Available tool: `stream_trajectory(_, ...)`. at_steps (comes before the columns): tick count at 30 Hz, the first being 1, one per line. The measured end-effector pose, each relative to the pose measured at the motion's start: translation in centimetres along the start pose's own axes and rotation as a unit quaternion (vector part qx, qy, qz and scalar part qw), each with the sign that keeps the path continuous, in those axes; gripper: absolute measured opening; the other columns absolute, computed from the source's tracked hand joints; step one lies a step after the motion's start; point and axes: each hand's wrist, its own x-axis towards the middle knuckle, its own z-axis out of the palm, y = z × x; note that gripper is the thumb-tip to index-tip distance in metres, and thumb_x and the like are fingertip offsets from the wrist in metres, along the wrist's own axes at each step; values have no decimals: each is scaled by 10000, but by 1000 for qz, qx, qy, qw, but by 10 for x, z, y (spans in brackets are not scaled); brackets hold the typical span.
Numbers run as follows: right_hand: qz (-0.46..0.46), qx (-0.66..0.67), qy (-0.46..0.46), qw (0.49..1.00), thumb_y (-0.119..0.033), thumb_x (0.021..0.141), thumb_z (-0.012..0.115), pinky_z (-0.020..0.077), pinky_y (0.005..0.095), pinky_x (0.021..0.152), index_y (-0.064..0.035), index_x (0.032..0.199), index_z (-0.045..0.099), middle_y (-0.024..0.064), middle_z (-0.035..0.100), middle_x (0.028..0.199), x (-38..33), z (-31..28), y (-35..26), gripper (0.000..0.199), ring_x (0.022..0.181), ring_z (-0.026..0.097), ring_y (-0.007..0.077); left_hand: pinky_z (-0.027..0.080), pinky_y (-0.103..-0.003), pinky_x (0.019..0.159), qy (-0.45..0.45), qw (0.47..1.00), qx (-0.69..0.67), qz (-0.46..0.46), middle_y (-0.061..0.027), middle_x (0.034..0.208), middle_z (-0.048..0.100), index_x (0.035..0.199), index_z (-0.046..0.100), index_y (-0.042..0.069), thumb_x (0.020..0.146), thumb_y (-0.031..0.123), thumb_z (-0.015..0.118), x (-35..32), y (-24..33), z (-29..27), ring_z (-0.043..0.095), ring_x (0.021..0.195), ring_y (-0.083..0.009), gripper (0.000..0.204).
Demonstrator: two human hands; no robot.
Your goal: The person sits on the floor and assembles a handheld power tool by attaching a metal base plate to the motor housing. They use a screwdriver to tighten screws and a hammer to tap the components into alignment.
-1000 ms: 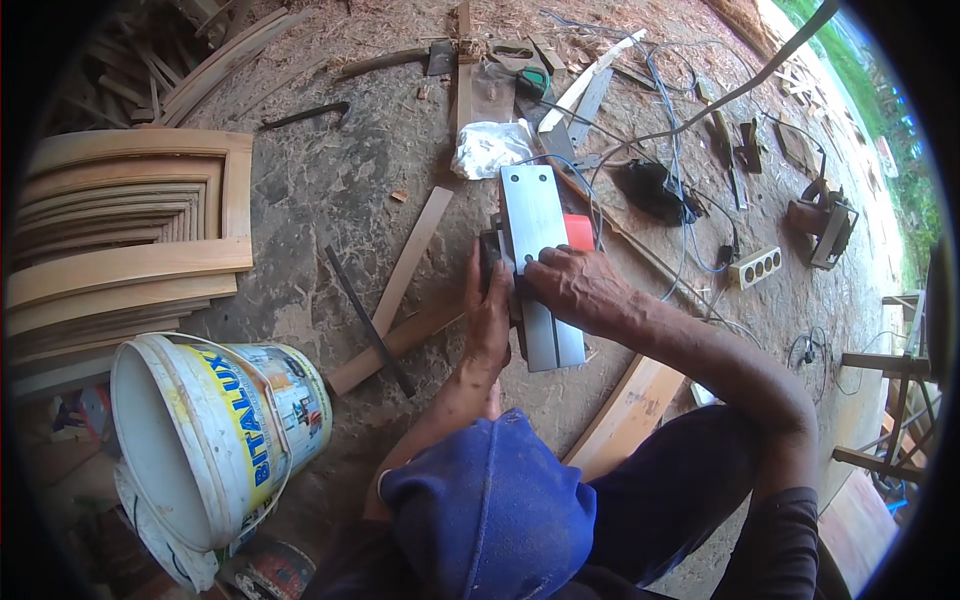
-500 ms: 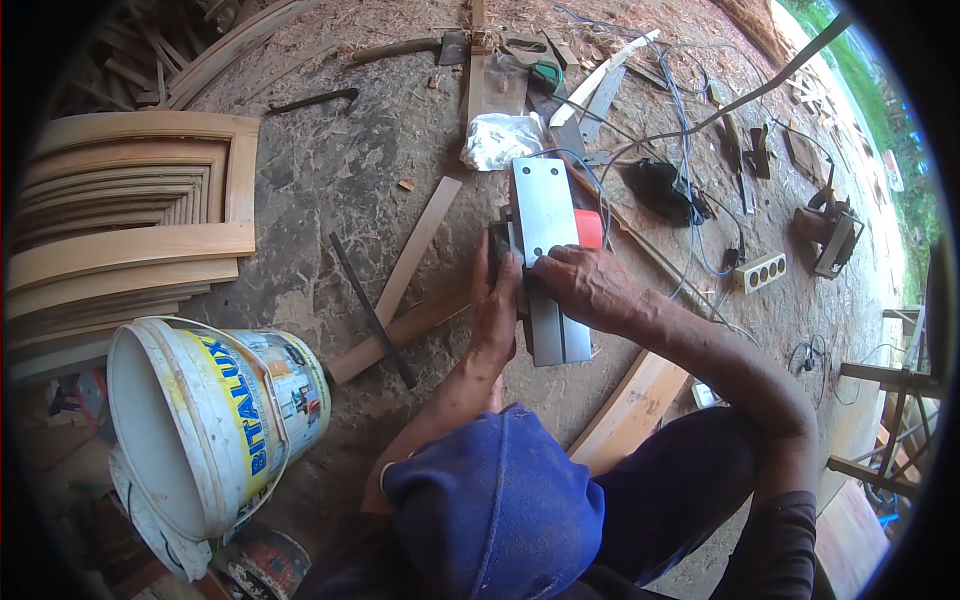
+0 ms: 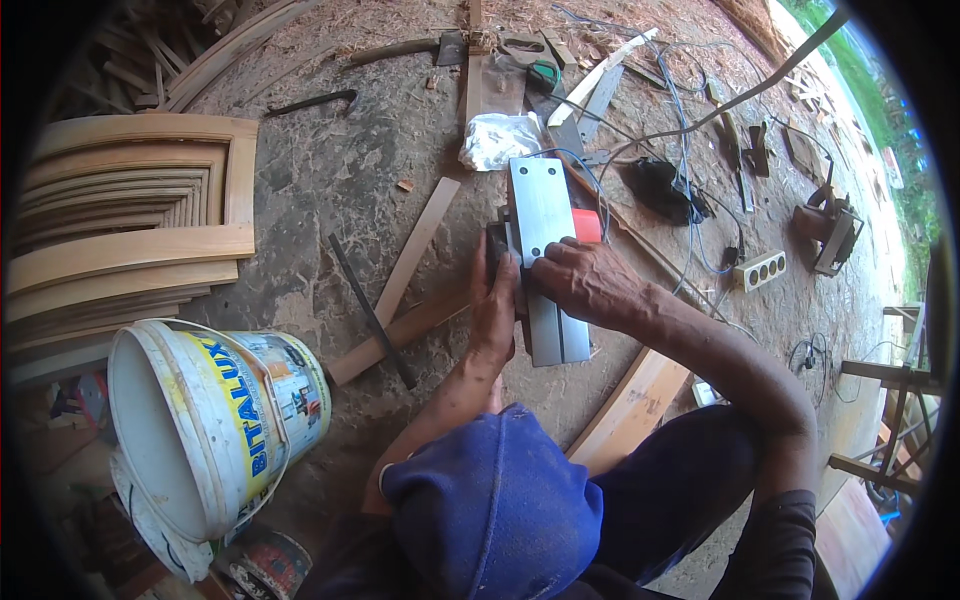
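An electric planer (image 3: pixel 540 205) is turned over in front of me, its long shiny metal sole facing up and a red part of its body showing on the right. My left hand (image 3: pixel 493 318) is wrapped around the planer's left side, the thumb along the edge of the sole. Across the middle of the sole, by the cutter gap, lies my right hand (image 3: pixel 585 282). Its fingers are curled and pressed together there. Whatever those fingertips pinch is hidden beneath them.
On the left, a white bucket (image 3: pixel 165 430) lies tipped near stacked wooden frames (image 3: pixel 190 238). Wood strips (image 3: pixel 420 245) and a dark bar (image 3: pixel 370 305) lie beside my left arm. Cables, a power strip (image 3: pixel 760 270) and a circular saw (image 3: pixel 830 235) are at right.
My right hand has shifted very slightly up and left on the sole. The planer and my left hand stay almost where they were.
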Motion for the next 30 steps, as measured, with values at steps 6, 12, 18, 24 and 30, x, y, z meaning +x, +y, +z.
stream_trajectory(6, -24, 19, 25, 999, -129, 864, 611, 568, 431, 733, -37, 972, 562, 111, 602, 875, -2, -3, -3, 151, 874, 661, 312, 403, -346, 1081, -9, 1000, -8, -23, -107, 1469, 461, 1599, 233, 91, 1061, 395, 514, -2, 5, 2, 477, 1302, -200, 679)
stream_trajectory(12, 43, 5, -14, 999, -131, 849, 616, 568, 427, 722, -34, 957, 560, 105, 593, 886, 2, 5, -2, 155, 910, 653, 299, 393, -339, 1097, 2, 1000, 22, -2, -132, 1492, 442, 1597, 209, 45, 1068, 345, 519, -1, 6, 1, 468, 1314, -206, 683)
stream_trajectory(18, -40, -10, 78, 996, -257, 903, 641, 546, 428, 635, -56, 906, 569, 96, 608, 853, -4, 8, 5, 213, 829, 658, 302, 375, -339, 1118, -25, 1000, 7, -14, -149, 1517, 418, 1597, 203, 31, 1071, 334, 519, -1, 5, 4, 451, 1341, -218, 683)
stream_trajectory(24, 115, 63, 110, 985, -358, 979, 621, 526, 435, 597, -73, 868, 582, 106, 629, 790, -16, -11, 19, 309, 739, 669, 320, 449, -380, 1075, -33, 999, -17, -18, -175, 1499, 435, 1585, 216, 31, 1076, 324, 497, 2, 3, -3, 510, 1305, -255, 652)
stream_trajectory(30, 200, 158, 83, 963, -212, 945, 648, 536, 448, 696, -83, 976, 635, 130, 635, 873, -108, 49, 47, 133, 813, 662, 361, 481, -375, 1045, -63, 996, -68, -11, -177, 1448, 488, 1577, 216, 19, 1076, 299, 488, 7, 2, -7, 546, 1273, -247, 635)
